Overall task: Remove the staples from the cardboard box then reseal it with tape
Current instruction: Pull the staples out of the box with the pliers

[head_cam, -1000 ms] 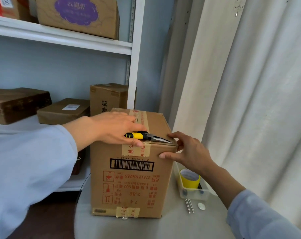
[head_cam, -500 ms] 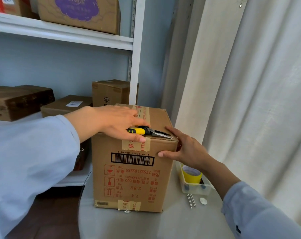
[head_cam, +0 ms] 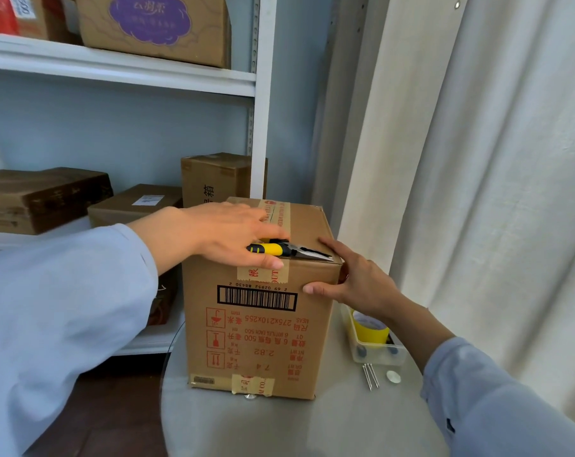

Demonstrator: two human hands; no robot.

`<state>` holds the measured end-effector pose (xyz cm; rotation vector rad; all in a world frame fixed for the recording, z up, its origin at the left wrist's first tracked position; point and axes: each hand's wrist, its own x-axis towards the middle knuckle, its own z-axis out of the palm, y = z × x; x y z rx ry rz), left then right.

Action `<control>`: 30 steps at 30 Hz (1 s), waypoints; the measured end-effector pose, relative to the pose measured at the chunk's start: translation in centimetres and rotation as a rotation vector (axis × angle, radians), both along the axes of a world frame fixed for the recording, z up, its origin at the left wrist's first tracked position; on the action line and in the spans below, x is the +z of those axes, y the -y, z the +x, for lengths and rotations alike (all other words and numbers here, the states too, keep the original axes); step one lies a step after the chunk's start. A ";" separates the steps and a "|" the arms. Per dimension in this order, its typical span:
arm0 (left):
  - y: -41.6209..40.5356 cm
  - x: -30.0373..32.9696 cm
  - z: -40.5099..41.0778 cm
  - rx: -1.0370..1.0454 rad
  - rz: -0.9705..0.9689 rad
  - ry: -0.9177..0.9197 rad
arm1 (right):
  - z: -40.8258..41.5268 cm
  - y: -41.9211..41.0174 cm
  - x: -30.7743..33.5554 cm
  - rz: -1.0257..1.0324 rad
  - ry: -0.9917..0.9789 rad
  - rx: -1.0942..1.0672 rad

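A tall cardboard box (head_cam: 259, 338) with a barcode and red print stands on the round grey table (head_cam: 312, 427). Tan tape runs over its top seam and down the front. My left hand (head_cam: 227, 235) lies on the box top and holds the yellow-and-black handles of a pair of pliers (head_cam: 289, 251). The metal jaws point right, along the front top edge. My right hand (head_cam: 352, 278) braces the box's near right top corner, with the thumb on the front face and straight fingers on top. A yellow tape roll (head_cam: 368, 329) sits in a clear tray to the right.
The clear plastic tray (head_cam: 378, 356) stands right of the box, with two nails (head_cam: 370, 377) and a small white disc (head_cam: 393, 377) in front of it. White shelves (head_cam: 114, 65) with several other cartons are behind and left. A white curtain (head_cam: 494, 192) hangs close on the right.
The view has shifted slightly. My right hand's fingers have slid further onto the box top near the pliers' tip. The left hand and pliers have stayed in place.
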<state>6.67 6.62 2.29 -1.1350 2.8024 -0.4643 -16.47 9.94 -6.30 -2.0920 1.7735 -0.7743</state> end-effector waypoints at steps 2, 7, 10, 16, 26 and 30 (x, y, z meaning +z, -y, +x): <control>-0.2 -0.1 0.0 0.015 0.015 -0.006 | 0.0 0.1 -0.1 0.000 0.001 0.000; -1.4 -0.3 -0.3 0.034 -0.006 -0.051 | 0.0 0.2 -0.2 -0.008 -0.010 -0.010; -2.9 -0.9 -0.5 0.073 -0.049 -0.100 | 0.0 0.1 -0.2 -0.016 -0.019 -0.019; -6.9 -3.9 -2.4 0.207 -0.279 -0.237 | 0.2 0.1 -0.3 -0.028 -0.027 -0.044; -7.6 -4.5 -3.4 0.262 -0.374 -0.235 | 0.4 -0.2 -0.4 -0.054 -0.022 -0.050; -5.8 -1.9 -1.6 0.238 -0.251 -0.166 | 0.5 -0.6 -0.4 -0.033 -0.001 -0.035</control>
